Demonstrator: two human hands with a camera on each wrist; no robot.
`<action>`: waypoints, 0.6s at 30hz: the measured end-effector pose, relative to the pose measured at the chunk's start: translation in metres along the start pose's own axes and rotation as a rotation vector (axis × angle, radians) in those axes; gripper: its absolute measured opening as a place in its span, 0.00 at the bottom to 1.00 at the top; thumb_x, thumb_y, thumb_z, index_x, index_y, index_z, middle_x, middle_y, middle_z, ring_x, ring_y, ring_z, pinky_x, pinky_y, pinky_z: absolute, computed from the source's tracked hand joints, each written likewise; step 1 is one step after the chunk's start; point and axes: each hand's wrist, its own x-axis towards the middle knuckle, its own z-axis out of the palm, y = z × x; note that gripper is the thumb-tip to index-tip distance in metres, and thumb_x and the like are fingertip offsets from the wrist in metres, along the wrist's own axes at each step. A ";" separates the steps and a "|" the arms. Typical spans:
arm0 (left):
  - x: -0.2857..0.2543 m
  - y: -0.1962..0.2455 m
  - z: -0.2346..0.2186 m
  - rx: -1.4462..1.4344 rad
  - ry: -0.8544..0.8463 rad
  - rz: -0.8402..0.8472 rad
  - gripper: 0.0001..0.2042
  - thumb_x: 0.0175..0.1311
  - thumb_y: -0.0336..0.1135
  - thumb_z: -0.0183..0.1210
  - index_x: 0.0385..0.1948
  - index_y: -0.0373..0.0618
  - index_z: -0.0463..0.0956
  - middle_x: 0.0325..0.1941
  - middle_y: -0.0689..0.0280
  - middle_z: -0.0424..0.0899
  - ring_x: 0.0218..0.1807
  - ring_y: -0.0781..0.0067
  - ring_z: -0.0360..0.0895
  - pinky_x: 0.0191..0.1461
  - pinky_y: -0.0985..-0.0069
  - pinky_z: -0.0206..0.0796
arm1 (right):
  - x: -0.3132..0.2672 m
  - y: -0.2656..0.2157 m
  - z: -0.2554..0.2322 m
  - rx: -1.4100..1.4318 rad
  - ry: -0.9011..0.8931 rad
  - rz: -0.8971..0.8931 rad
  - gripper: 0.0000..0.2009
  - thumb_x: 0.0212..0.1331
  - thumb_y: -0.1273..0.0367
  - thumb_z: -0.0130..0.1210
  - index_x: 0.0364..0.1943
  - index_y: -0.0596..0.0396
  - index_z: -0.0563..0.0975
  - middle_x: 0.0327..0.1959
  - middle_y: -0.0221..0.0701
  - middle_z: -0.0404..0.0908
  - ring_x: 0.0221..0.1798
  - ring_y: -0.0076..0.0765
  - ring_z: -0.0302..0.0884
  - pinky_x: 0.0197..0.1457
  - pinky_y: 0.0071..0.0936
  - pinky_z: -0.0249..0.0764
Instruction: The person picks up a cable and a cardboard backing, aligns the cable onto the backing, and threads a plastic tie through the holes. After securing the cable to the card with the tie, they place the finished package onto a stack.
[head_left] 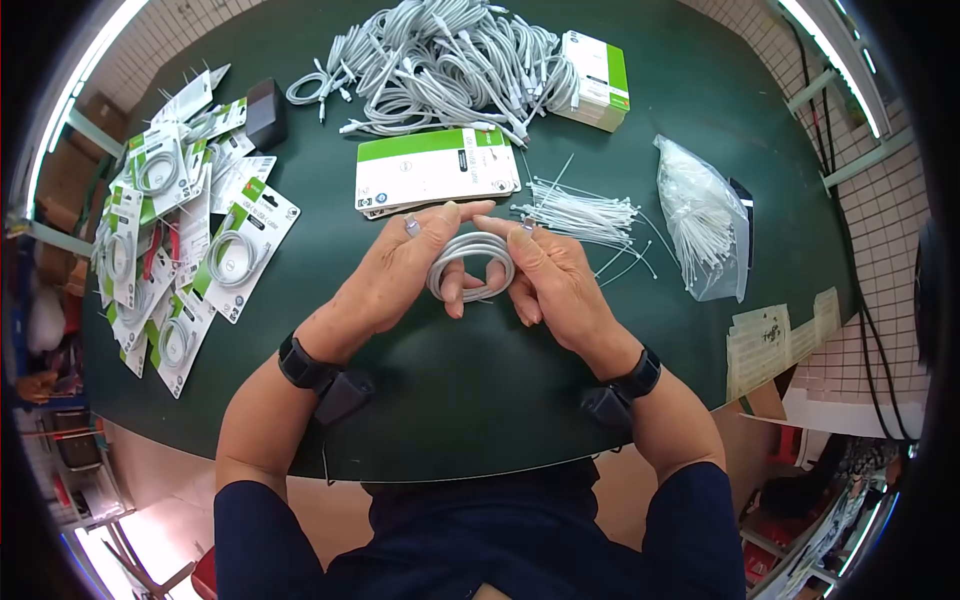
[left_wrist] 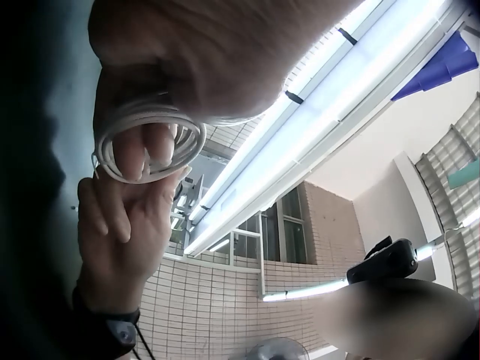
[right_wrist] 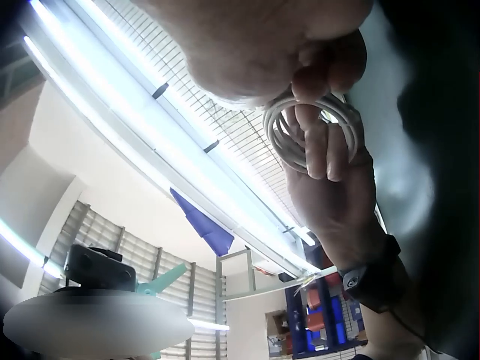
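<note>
Between both hands, over the near middle of the table, is a round coil of light grey cable (head_left: 470,243). My left hand (head_left: 395,265) grips its left side, with fingertips showing through the ring. On the opposite side, my right hand (head_left: 563,280) holds the coil between thumb and curled fingers. Both index fingers reach toward each other above the coil. A small silvery piece shows on each hand near the thumb. The left wrist view shows fingers inside the looped cable (left_wrist: 199,142), and the right wrist view shows the same coil (right_wrist: 276,139) from the other side.
Beyond the hands lie a stack of green-and-white cards (head_left: 435,175), loose white cable ties (head_left: 580,212) and a large cable pile (head_left: 440,60). A card box (head_left: 597,80) stands behind. Carded cables (head_left: 235,255) heap up left, beside a black box (head_left: 265,115). A bag of ties (head_left: 700,220) lies right.
</note>
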 end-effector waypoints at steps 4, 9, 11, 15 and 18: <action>-0.001 -0.004 0.006 -0.156 0.024 -0.050 0.31 0.83 0.56 0.46 0.69 0.35 0.71 0.23 0.73 0.72 0.21 0.80 0.69 0.43 0.74 0.75 | 0.001 0.002 0.000 -0.076 -0.012 -0.033 0.22 0.85 0.58 0.40 0.62 0.59 0.79 0.29 0.24 0.76 0.19 0.14 0.63 0.22 0.16 0.61; -0.002 -0.007 0.005 -0.267 0.062 -0.074 0.25 0.75 0.43 0.61 0.66 0.36 0.73 0.32 0.73 0.76 0.27 0.82 0.72 0.44 0.75 0.74 | -0.001 0.004 0.002 -0.326 0.013 -0.143 0.21 0.85 0.56 0.41 0.53 0.59 0.79 0.27 0.23 0.73 0.21 0.15 0.65 0.24 0.19 0.63; -0.001 -0.007 0.005 -0.253 0.066 -0.076 0.25 0.73 0.39 0.64 0.66 0.36 0.73 0.34 0.73 0.78 0.29 0.82 0.73 0.44 0.75 0.74 | -0.001 0.005 0.001 -0.392 0.014 -0.188 0.21 0.85 0.56 0.41 0.50 0.59 0.79 0.27 0.23 0.73 0.22 0.16 0.65 0.25 0.19 0.64; 0.001 0.000 0.007 -0.066 0.072 -0.007 0.23 0.63 0.29 0.65 0.61 0.37 0.76 0.36 0.69 0.83 0.31 0.81 0.75 0.45 0.76 0.73 | 0.003 0.004 -0.002 -0.469 -0.049 -0.209 0.19 0.84 0.57 0.45 0.45 0.60 0.78 0.27 0.26 0.73 0.23 0.20 0.66 0.27 0.24 0.66; 0.003 0.005 0.004 0.642 -0.025 -0.057 0.21 0.59 0.27 0.63 0.56 0.37 0.78 0.36 0.66 0.86 0.36 0.80 0.78 0.46 0.77 0.74 | 0.001 -0.016 -0.003 -0.561 -0.275 -0.058 0.16 0.81 0.61 0.48 0.40 0.61 0.76 0.29 0.33 0.75 0.26 0.33 0.72 0.34 0.32 0.71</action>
